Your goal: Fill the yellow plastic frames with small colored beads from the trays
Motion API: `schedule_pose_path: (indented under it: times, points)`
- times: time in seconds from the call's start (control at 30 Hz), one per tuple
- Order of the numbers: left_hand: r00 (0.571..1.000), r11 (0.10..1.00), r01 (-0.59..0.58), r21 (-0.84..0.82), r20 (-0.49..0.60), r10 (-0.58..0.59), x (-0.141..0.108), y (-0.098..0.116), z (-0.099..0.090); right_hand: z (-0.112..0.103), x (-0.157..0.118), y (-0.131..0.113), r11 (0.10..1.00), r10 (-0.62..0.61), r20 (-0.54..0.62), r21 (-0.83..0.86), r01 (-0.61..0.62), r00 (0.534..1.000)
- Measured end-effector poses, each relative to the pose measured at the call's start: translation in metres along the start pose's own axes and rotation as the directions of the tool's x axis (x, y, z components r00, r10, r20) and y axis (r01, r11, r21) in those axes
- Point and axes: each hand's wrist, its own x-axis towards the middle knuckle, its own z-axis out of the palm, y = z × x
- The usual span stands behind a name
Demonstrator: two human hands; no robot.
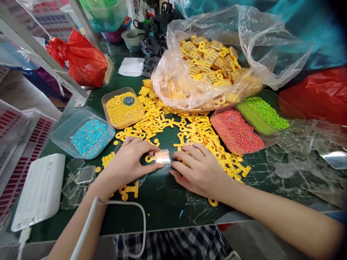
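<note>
My left hand (129, 161) and my right hand (197, 169) meet at the middle of the dark green table (162, 202). Both pinch a small clear plastic case (163, 157) with pale coloured contents, fingertips on its two ends. The case lies low over the table. A yellow ring piece (149, 158) sits just left of it, by my left fingers. A heap of loose yellow plastic parts (189, 130) spreads behind and to the right of my hands.
A clear bag of yellow parts (208, 65) stands behind. Trays hold yellow beads (123, 108), blue beads (90, 135), red beads (235, 131) and green beads (264, 113). Clear lids (78, 177), a white power bank (40, 191) and its cable (141, 224) lie left. A red bag (81, 59) sits far left.
</note>
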Motion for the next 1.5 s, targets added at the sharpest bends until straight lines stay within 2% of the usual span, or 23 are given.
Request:
schedule_pose_path:
  times: [0.13,0.33,0.83,1.0,1.2,1.5]
  points:
    - [0.999,1.000,0.014,0.019,0.041,-0.015,0.0012,0.0011,0.0023,-0.0009,0.0011,0.0044,0.998,0.067,0.037,0.003,-0.067,0.997]
    - [0.999,0.999,0.023,0.030,0.043,-0.024,0.0012,0.0012,0.0033,0.0043,-0.0001,0.0020,0.994,0.111,0.045,0.008,-0.112,0.993]
    - [0.996,0.997,0.053,0.054,0.072,-0.057,0.0017,0.0032,0.0033,0.0080,-0.0043,-0.0006,0.997,0.069,0.074,-0.046,-0.066,0.995]
    - [0.996,0.997,0.051,0.056,0.071,-0.055,0.0005,0.0023,0.0018,0.0078,-0.0044,-0.0013,0.998,0.065,0.062,-0.025,-0.063,0.996]
    - [0.996,0.998,0.058,0.039,0.069,-0.061,-0.0023,-0.0018,0.0028,0.0077,-0.0052,0.0025,0.997,0.077,0.099,0.021,-0.079,0.992]
    - [0.981,0.992,0.101,0.076,0.159,-0.112,0.0043,0.0036,-0.0025,0.0043,-0.0007,0.0085,0.986,0.096,0.187,0.115,-0.119,0.978]
